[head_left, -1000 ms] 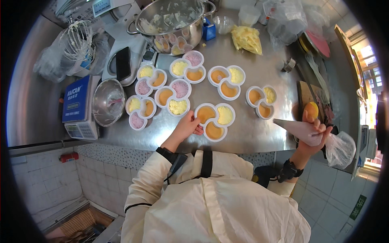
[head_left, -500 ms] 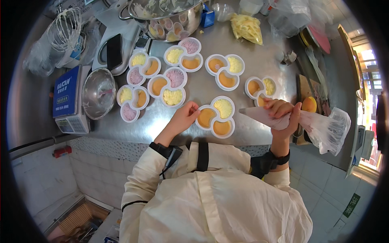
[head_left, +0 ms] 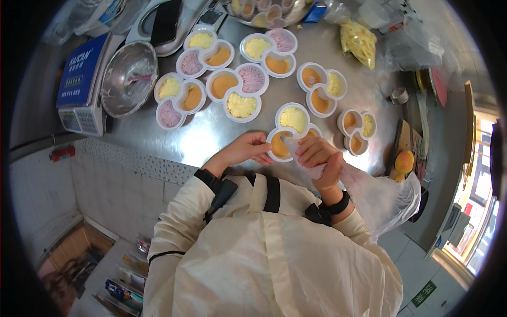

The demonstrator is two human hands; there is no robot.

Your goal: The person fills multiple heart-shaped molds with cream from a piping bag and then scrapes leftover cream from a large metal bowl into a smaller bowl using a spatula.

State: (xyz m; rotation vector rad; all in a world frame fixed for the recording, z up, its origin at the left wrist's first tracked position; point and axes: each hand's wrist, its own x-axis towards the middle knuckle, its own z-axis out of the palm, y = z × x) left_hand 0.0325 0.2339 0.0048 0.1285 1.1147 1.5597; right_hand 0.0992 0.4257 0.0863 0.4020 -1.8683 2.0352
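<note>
Piping bag [head_left: 369, 195] swinging in from right, my right hand [head_left: 321, 160] gripping it, aiming at orange filling [head_left: 278, 146] in nearest tray [head_left: 277, 117]; left hand [head_left: 245, 149] touching tray, pinch unclear; seemingly lining up.

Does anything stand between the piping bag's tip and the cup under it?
Nothing visible: the piping bag in the right hand has its tip over orange filling in the three-part cup; the left hand is at its edge, not between.

Cream long-sleeved top [head_left: 237, 259]; black wristbands [head_left: 208, 180]; black chest strap [head_left: 272, 194].
</note>
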